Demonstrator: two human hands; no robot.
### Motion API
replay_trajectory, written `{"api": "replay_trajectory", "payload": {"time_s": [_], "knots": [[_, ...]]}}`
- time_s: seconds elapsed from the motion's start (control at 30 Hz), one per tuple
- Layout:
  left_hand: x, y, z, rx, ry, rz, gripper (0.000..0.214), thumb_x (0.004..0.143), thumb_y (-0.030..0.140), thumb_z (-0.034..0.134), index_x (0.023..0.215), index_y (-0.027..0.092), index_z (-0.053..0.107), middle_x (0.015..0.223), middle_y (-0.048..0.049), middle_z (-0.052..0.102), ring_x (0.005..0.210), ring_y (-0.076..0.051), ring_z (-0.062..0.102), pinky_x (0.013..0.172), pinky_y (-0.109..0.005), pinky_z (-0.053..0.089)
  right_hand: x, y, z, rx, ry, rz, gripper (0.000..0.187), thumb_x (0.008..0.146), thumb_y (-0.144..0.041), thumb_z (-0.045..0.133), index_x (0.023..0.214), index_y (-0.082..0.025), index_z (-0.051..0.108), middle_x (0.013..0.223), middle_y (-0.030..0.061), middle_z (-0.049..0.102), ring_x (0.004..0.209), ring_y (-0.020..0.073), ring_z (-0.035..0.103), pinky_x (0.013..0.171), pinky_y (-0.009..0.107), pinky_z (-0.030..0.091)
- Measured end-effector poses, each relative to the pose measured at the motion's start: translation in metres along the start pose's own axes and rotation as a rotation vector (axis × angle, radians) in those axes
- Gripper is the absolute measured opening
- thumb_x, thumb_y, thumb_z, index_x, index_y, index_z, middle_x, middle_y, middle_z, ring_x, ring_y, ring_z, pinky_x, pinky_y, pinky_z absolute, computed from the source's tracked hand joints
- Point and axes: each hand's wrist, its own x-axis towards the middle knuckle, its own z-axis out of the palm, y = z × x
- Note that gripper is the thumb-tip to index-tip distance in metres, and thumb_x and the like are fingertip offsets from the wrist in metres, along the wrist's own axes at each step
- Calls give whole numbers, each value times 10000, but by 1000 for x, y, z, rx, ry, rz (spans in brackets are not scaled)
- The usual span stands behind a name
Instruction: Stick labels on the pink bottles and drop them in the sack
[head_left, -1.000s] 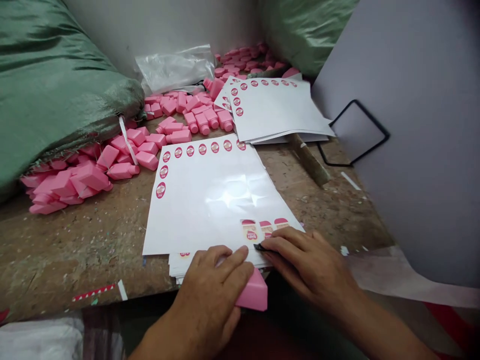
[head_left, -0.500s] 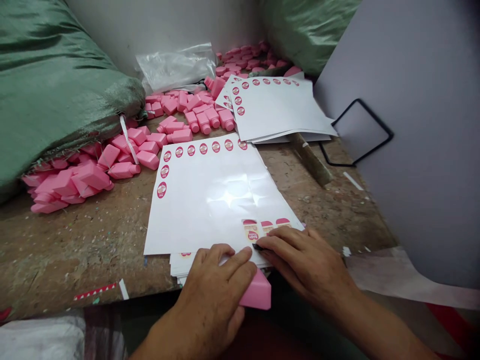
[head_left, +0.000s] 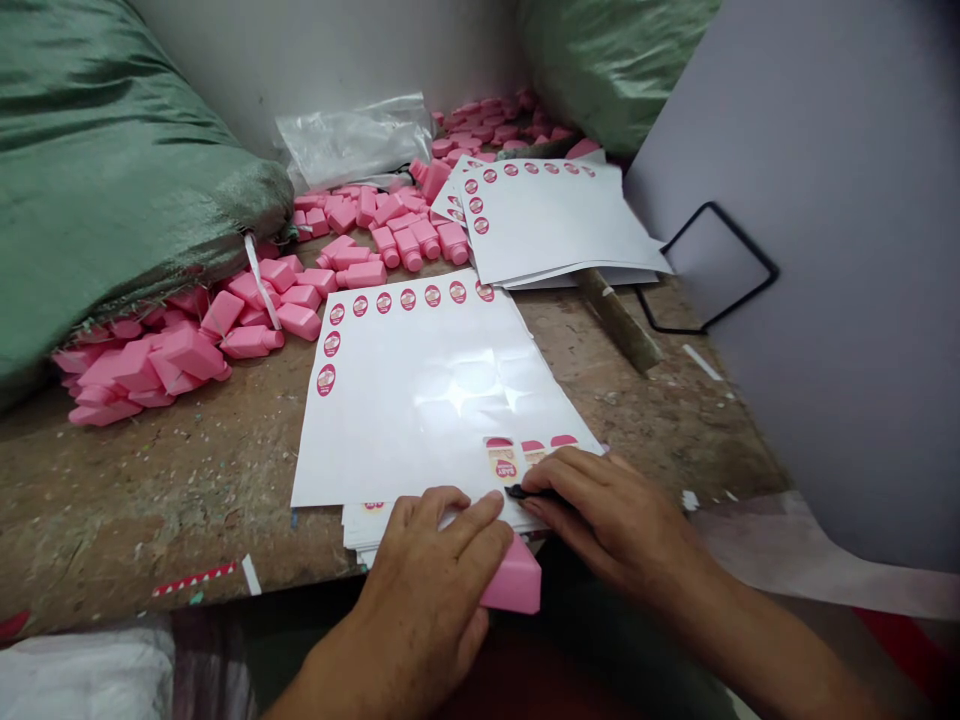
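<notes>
My left hand (head_left: 439,570) is closed around a pink plastic bottle (head_left: 515,580) at the table's front edge; its neck is hidden under my fingers. In my right hand (head_left: 600,510) a small black tool (head_left: 516,492) is pinched, its tip at the lower edge of a sticker sheet (head_left: 390,400). I cannot make out what kind of tool it is. Just above the tip is a pink and cream label (head_left: 501,460), with two more partly covered by my right fingers. Small oval pink stickers line the sheet's top and left edges. Other sheets lie beneath it.
Many pink bottles (head_left: 300,300) lie in a heap at the left and back, beside a green sack (head_left: 112,190). A second sheet stack (head_left: 555,220) rests on a wooden strip (head_left: 619,325). A black wire frame (head_left: 705,265) stands by the pale panel (head_left: 840,300) at right.
The right fingers and the black tool have shifted very slightly, and more of the tool shows. My left hand still holds the bottle in the same place.
</notes>
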Motion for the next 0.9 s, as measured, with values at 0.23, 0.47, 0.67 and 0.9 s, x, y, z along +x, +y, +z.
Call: {"api": "replay_trajectory", "payload": {"time_s": [0.23, 0.47, 0.67, 0.9], "knots": [[0, -1, 1, -2, 9, 12, 586, 677, 63, 443, 1240, 216, 490, 1473, 6, 460, 1160, -276, 435, 934, -474, 396, 1, -2, 3, -55, 44, -51, 150, 954, -171, 440, 859, -190, 554, 765, 26, 599, 681, 184, 539, 621, 299, 337], [1, -3, 2, -29, 9, 11, 615, 660, 68, 454, 1258, 210, 485, 1475, 7, 454, 1161, -281, 421, 949, -474, 381, 1, -7, 7, -107, 83, -43, 171, 949, -150, 424, 849, -189, 556, 770, 40, 620, 695, 200, 567, 608, 307, 361], [-1, -5, 3, -52, 38, 26, 596, 656, 53, 454, 1227, 215, 514, 1468, 7, 464, 1153, -270, 431, 952, -463, 382, 3, -5, 2, 29, 59, -22, 116, 947, -164, 454, 890, -191, 552, 779, 23, 618, 709, 172, 577, 614, 275, 399], [-1, -4, 3, -45, 36, 22, 612, 657, 60, 460, 1250, 208, 505, 1480, 4, 450, 1157, -274, 427, 952, -476, 383, 4, -5, 7, -88, 54, -41, 154, 951, -183, 439, 868, -188, 569, 770, 38, 617, 676, 199, 572, 599, 308, 368]]}}
